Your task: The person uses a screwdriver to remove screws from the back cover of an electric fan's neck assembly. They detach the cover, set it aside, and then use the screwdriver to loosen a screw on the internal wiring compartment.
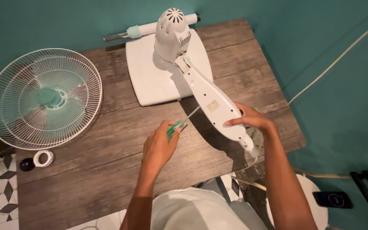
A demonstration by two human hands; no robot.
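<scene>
Holding a green screwdriver tight in the left hand, its tip at the white fan body, right hand gripping the fan body's lower end, fan body above the wooden bench, fan cage well left of it, white base behind it

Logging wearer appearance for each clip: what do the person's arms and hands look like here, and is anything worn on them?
Both forearms are bare, with no sleeves reaching into view. The left hand and right hand carry no gloves, and no rings, watch or wristband can be seen. Lower in the frame a pale, whitish garment covers the lap or torso. No markings show on either arm.
</scene>
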